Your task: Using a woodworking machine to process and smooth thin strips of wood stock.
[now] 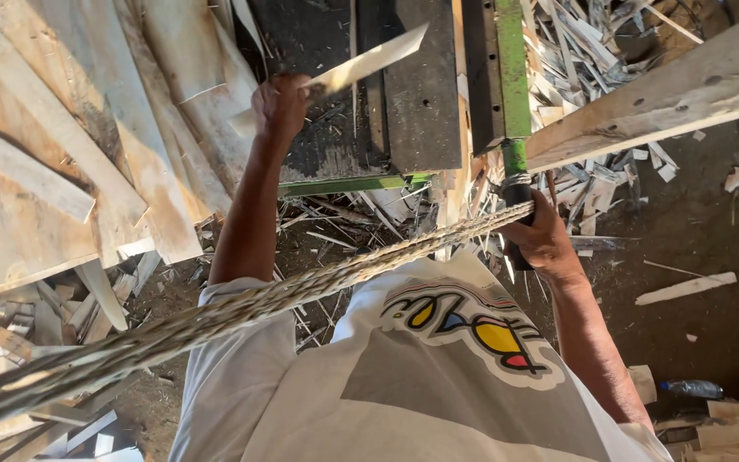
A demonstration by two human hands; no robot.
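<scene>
Over a green-framed cutting machine [438, 94] ringed by wood offcuts, a thin pale wood strip [361, 62] is held above the dark bed in the closed left hand [280, 107], while the machine's lever handle [517, 184] is gripped by the right hand [543, 239], fingers wrapped fully round it. The strip is pinched at one end only (a twisted rope [241, 312] crosses the arms), so it could be jolted loose or fingers carried too near the blade if the lever were pulled carelessly.

Clear plastic bottle [693, 389], blue-tinted, lying on dirt floor at lower right; no labels, signs, screens visible.
</scene>
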